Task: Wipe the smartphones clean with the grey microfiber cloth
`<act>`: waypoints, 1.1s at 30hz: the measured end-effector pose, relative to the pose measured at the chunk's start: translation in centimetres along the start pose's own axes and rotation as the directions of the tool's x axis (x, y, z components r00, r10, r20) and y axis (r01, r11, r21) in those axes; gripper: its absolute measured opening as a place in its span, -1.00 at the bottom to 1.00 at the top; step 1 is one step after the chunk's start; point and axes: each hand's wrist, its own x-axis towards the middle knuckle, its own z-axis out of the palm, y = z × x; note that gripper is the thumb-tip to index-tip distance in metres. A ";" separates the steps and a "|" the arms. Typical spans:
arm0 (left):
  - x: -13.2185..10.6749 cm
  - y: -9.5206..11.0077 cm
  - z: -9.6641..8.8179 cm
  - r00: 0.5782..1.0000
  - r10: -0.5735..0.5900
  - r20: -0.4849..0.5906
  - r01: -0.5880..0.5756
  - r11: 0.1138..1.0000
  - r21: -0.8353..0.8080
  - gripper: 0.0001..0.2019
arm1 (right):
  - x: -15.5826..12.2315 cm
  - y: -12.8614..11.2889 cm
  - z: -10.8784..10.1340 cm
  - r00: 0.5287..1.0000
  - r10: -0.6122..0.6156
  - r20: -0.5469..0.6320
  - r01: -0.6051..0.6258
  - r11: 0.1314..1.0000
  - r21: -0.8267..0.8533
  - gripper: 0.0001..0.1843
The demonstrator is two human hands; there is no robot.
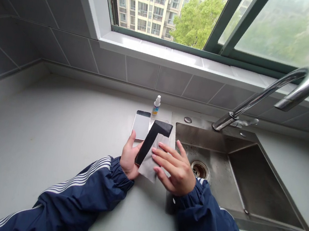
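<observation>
My left hand (130, 157) cradles a black phone (148, 142) from below and the left side, thumb pointing up along its edge. The phone is tilted, its dark glossy face turned up. A thin grey cloth (149, 167) lies over the lower right part of that face and hangs past its bottom edge. With slightly spread fingers, my right hand (177, 170) holds the cloth against the phone. Behind the phone, a second flat device with a pale face and dark top band (141, 123) lies on the counter. A small white spray bottle (156, 106) stands just beyond it.
To the right, a steel sink (274, 185) with a drain (200, 170) is set into the pale counter (37, 132). A chrome faucet (263, 95) arches over its back edge. Behind runs a tiled wall (141, 70) below a window ledge (178, 57). A clear flat item (160, 121) lies partly behind the phone.
</observation>
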 end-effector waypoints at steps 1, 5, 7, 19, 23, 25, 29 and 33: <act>-0.1 0.0 0.0 0.999 -0.040 0.021 0.040 0.999 0.028 -0.13 | -0.1 0.4 -0.1 1.000 0.023 -0.008 -0.023 0.999 -0.034 -0.66; -0.4 -0.1 0.3 0.981 -0.168 0.101 0.153 0.978 0.140 -0.11 | -0.5 2.1 -0.7 0.990 0.112 -0.091 -0.124 0.982 -0.144 -0.58; -0.5 -0.2 0.4 0.975 -0.181 0.130 0.159 0.974 0.162 -0.10 | -0.7 2.7 -0.8 0.978 0.152 -0.143 -0.174 0.972 -0.160 -0.57; 0.0 -0.1 0.1 1.000 -0.022 -0.004 0.022 1.000 0.001 -0.11 | -0.3 -0.5 0.7 0.999 0.002 0.039 -0.002 1.000 0.007 -0.64; 0.0 0.2 0.2 0.997 -0.058 0.043 0.060 0.997 -0.043 -0.10 | -0.5 -1.6 1.7 0.997 -0.061 0.053 0.056 0.993 0.102 -0.61; 0.0 0.3 0.2 0.997 -0.063 0.048 0.065 0.997 -0.047 -0.11 | -0.6 -1.4 1.8 0.996 -0.073 0.056 0.066 0.990 0.124 -0.62; 0.0 0.2 0.3 1.000 -0.028 -0.006 0.028 1.000 0.012 -0.12 | -0.6 0.2 1.1 0.999 -0.029 0.046 0.026 0.998 0.063 -0.62; -0.1 -0.1 0.0 0.987 -0.145 0.074 0.134 0.981 0.141 -0.08 | -0.8 2.1 0.0 0.994 0.098 -0.039 -0.102 0.989 -0.112 -0.58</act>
